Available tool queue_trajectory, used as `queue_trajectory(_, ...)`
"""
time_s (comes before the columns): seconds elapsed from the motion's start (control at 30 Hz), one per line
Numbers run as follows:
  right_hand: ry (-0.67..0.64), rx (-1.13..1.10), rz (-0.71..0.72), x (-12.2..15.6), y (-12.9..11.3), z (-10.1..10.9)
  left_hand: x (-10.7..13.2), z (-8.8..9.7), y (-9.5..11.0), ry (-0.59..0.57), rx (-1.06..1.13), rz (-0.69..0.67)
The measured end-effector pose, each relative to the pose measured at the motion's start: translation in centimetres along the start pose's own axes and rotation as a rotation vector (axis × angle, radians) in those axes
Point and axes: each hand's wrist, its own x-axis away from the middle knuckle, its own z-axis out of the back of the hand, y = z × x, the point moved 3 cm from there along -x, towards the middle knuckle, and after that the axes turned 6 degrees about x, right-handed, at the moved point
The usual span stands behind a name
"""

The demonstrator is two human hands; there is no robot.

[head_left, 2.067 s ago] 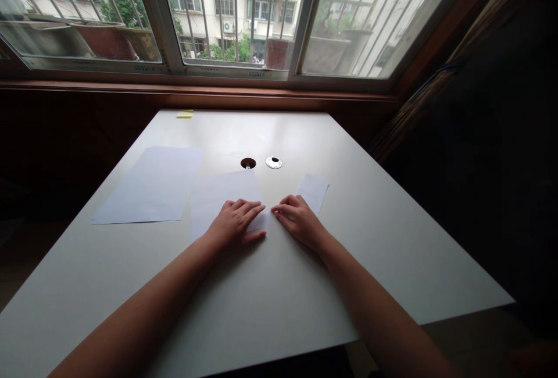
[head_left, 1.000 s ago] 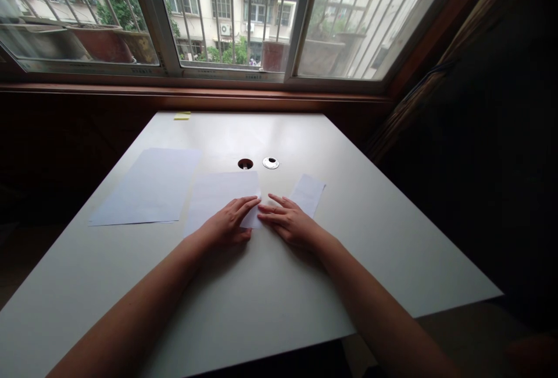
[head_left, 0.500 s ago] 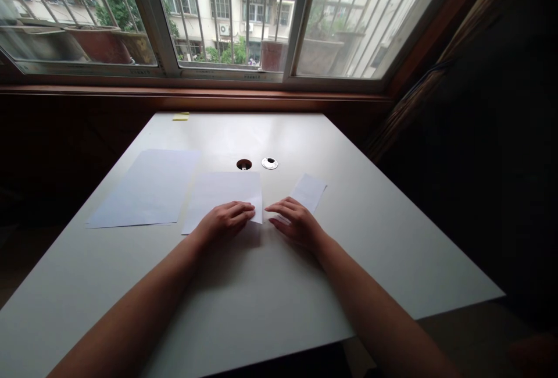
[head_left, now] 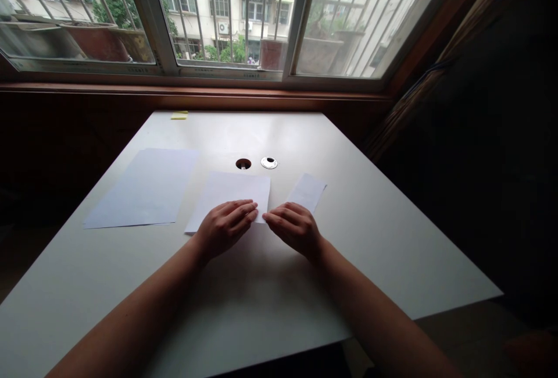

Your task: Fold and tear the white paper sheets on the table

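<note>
A white sheet of paper lies in front of me, its right end slightly raised. My left hand is closed on its near edge, with the fingertips close to the right corner. My right hand pinches that near right corner between thumb and fingers. The fingertips of both hands almost meet there. Just beyond my right hand lies a smaller folded piece of white paper, partly covered by the hand. The near edge of the sheet is hidden behind my left hand.
More white paper lies flat on the left of the white table. Behind the sheet are a round hole in the tabletop and a round cover. A yellow slip sits at the far edge, below the window.
My right hand has closed and moved slightly left onto the sheet's corner. The sheet's right end has shifted a little to the right. My left hand stays on the near edge.
</note>
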Motion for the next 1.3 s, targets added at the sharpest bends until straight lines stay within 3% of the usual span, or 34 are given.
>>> queue_trajectory(0.4, 0.043, 0.014, 0.021, 0.1, -0.4, 0.5, -0.1, 0.1, 1.0, 0.084, -0.07, -0.018)
queue_trajectory(0.93, 0.034, 0.121, 0.078, -0.1, -1.0, 0.4, -0.2, -0.1, 1.1, 0.088, -0.083, -0.029)
queue_trajectory(1.13, 0.131, 0.138, 0.131, -0.5, -1.4, 0.7, -0.5, 0.0, 1.2, 0.117, -0.082, -0.046)
queue_trajectory(1.3, 0.139, 0.156, 0.152, -0.8, -1.7, 1.0, -0.7, 0.2, 1.6, 0.149, -0.076, -0.06)
